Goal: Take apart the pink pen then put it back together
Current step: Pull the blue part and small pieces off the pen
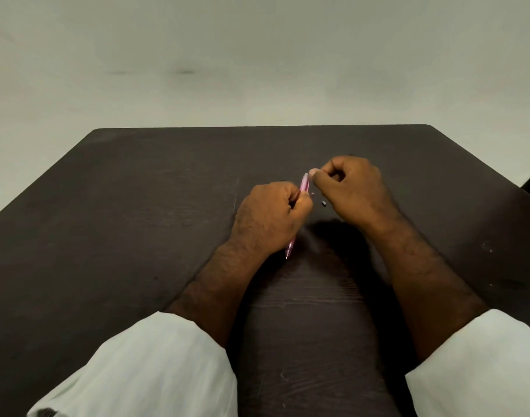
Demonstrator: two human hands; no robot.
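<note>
Left hand (269, 218) grips the pink pen (304, 183) steady; right hand (348, 185), fingers pinched closed at its top end, should work along the pen's axis.

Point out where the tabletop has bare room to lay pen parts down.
Bare: the wide stretch left of the left hand, the strip beyond both hands to the far edge, and the table between the forearms. Crowded: between the hands, where the pink pen and a small dark piece sit.

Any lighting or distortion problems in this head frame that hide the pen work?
Head view: soft, even light, no glare; the right hand casts a dark shadow on the table. Wide-angle bending splays the table edges. The pink pen in the left hand looks slightly soft; the small dark piece is barely resolved.
</note>
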